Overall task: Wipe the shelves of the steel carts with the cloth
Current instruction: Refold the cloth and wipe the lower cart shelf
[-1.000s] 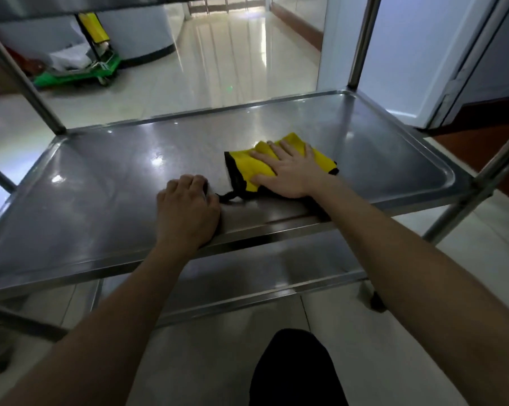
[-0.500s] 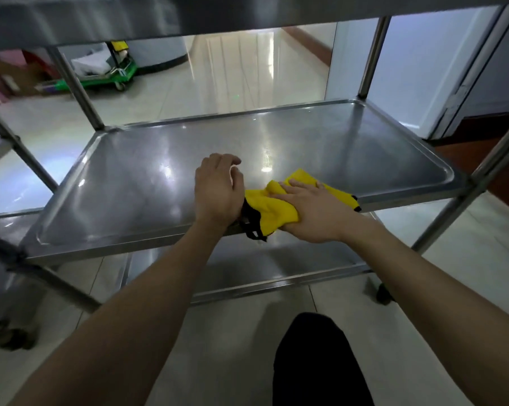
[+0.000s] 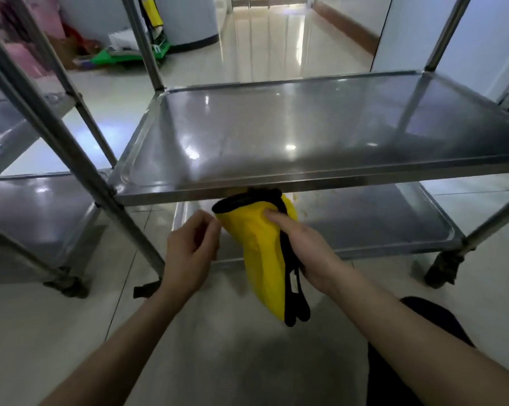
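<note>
The yellow cloth [image 3: 262, 253] hangs in the air just under the front edge of the middle shelf [image 3: 306, 136], its long side running from 12 o'clock down to 6. The right hand [image 3: 309, 253] grips it from 3 o'clock. The left hand [image 3: 189, 250] is at 9 o'clock, fingers curled at the cloth's edge; I cannot tell if it pinches. The bottom shelf [image 3: 364, 221] waits at 1 o'clock, probably next, nearest the right hand.
</note>
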The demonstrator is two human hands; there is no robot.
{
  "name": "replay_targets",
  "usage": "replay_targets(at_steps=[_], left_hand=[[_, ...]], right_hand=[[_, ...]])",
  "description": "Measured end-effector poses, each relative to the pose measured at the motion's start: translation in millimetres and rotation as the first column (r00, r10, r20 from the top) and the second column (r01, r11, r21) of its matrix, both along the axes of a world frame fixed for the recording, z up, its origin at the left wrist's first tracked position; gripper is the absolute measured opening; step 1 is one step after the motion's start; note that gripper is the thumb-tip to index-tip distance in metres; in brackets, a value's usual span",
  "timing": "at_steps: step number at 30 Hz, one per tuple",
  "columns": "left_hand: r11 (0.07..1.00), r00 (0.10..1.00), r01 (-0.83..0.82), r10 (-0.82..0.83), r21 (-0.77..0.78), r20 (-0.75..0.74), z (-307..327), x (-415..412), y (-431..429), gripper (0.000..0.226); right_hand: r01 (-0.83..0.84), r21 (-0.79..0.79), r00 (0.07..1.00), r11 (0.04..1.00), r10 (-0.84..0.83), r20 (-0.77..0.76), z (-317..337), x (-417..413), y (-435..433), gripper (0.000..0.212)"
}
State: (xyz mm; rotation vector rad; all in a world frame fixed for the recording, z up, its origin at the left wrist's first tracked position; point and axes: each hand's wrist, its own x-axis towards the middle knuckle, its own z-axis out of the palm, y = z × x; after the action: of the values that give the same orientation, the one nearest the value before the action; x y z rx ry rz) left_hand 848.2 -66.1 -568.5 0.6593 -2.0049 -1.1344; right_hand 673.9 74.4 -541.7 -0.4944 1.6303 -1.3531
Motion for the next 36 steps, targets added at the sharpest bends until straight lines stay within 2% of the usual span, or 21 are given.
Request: replay_targets(at_steps=[3, 7, 9, 11, 13, 15, 18, 21, 23, 25, 27, 31, 33, 36], left_hand=[[0.948, 0.965, 0.19, -0.228, 0.257, 0.127, -26.4, 10.4, -3.1, 0.048], [0.896, 0.937, 0.152, -0.265, 0.417, 0.229, -70.0, 20.0, 3.8, 0.061], [0.886, 0.905, 0.188, -0.324, 0.425, 0.276, -85.3, 21.8, 4.6, 0.072], [0.916, 0.883, 0.21, -0.328, 0.342, 0.335, -98.0, 25.0, 3.9, 0.084], [0.944, 0.887, 0.217, -0.297, 0.25, 0.352, -101.6, 28.1, 3.2, 0.087], [0.957, 0.908, 0.191, -0.257, 0.22, 0.332, -98.4, 31.8, 3.1, 0.078], [0.979, 0.918, 0.114, -0.169, 0.17, 0.358, -85.7, 31.6, -0.7, 0.067], [0.946, 0.891, 0.156, -0.26, 0.285, 0.373, -75.9, 29.0, -9.5, 0.052], [0.899, 0.919, 0.139, -0.274, 0.416, 0.283, -71.6, 30.0, -12.4, 0.034], [0.856, 0.954, 0.073, -0.209, 0.512, 0.213, -72.0, 30.9, -14.1, 0.018], [0.825, 0.963, 0.048, -0.188, 0.564, 0.193, -73.7, 33.1, -13.6, 0.018], [0.883, 0.94, 0.044, -0.195, 0.468, 0.278, -80.4, 35.2, -11.1, 0.019], [0.917, 0.927, 0.074, -0.208, 0.393, 0.313, -80.0, 34.3, -6.6, 0.029], [0.946, 0.919, 0.099, -0.206, 0.309, 0.336, -81.5, 33.1, -10.1, 0.014]], right_hand=[[0.001, 0.052, 0.989, 0.999, -0.009, 0.149, -33.6, 18.1, -18.9, 0.041], [-0.064, 0.041, 0.988, 0.997, 0.058, 0.141, -72.4, 27.3, -31.4, 0.045], [-0.103, 0.02, 0.993, 0.994, 0.102, 0.053, -90.4, 33.4, -28.7, 0.033], [-0.104, 0.001, 0.993, 0.995, 0.104, -0.05, -102.3, 39.9, -24.7, 0.024], [-0.114, -0.003, 0.987, 0.993, 0.113, -0.112, -102.5, 43.5, -21.6, 0.025], [-0.119, -0.053, 0.989, 0.992, 0.113, -0.091, -98.4, 46.3, -18.6, 0.029], [0.027, -0.128, 0.999, 0.991, -0.022, 0.039, -97.3, 47.1, -17.5, 0.032], [0.151, -0.084, 0.988, 0.985, -0.147, 0.054, -96.4, 33.4, -25.1, 0.033], [0.094, -0.131, 0.991, 0.987, -0.08, 0.111, -93.2, 22.2, -29.1, 0.044], [-0.014, -0.196, 0.989, 0.98, 0.043, 0.145, -91.8, 21.8, -28.6, 0.057], [-0.089, -0.157, 0.992, 0.983, 0.102, 0.074, -95.2, 26.7, -28.8, 0.064], [-0.102, -0.09, 0.994, 0.991, 0.105, 0.035, -101.6, 33.3, -33.0, 0.054], [-0.056, -0.044, 0.998, 0.997, 0.056, 0.019, -103.9, 37.0, -34.0, 0.061], [0.001, 0.072, 0.998, 0.997, 0.003, -0.056, -110.0, 34.1, -32.9, 0.048]])
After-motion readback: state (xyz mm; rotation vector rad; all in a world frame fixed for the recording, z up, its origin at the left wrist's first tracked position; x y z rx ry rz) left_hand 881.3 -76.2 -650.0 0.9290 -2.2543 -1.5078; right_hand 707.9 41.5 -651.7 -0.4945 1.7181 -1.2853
